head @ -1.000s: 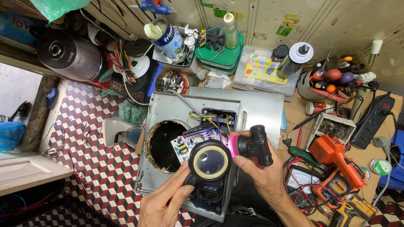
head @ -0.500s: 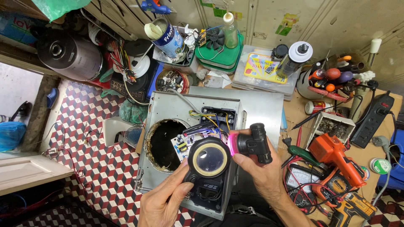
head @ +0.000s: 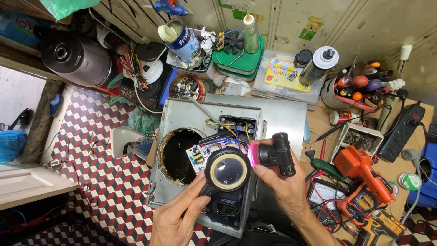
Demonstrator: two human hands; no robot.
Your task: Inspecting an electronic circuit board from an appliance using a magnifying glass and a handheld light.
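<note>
Head view: left hand (head: 180,218) grips a black round magnifier (head: 227,171) with glassy lens, fingers curled under its rim; right hand (head: 282,184) clasps a black torch (head: 275,155), pink-glowing end just beside the lens.

A round black magnifier (head: 227,171) (lens up) lies just beside a small black flashlight (head: 275,155), pink-lit.
</note>
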